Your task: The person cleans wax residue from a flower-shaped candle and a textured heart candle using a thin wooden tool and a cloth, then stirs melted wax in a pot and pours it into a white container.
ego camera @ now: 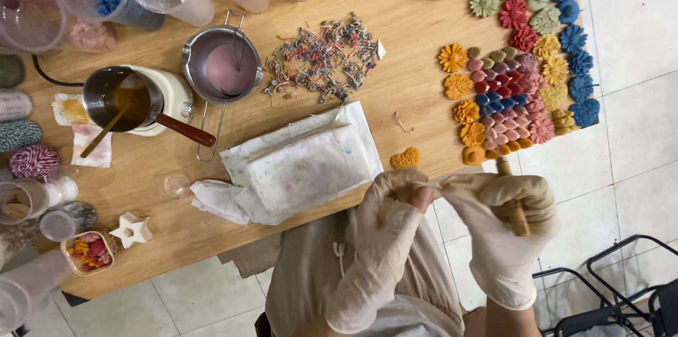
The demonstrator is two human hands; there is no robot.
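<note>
Pinching a thin pale strip, likely glove edge [432, 185], between both gloved hands just off the near edge of the wooden surface [395, 19]. Left hand [385, 220] fingers curled shut on that strip, one bare fingertip [422, 199] poking out. Right hand [505, 220] closed around a wooden stick [515, 210] while pulling the strip. Just beyond: orange heart-shaped wax piece [405, 158], folded stained cloth [300, 164], rows of coloured wax flowers [526, 68].

gloved left hand [395, 217] and right hand [498, 220] apparently touching.
</note>
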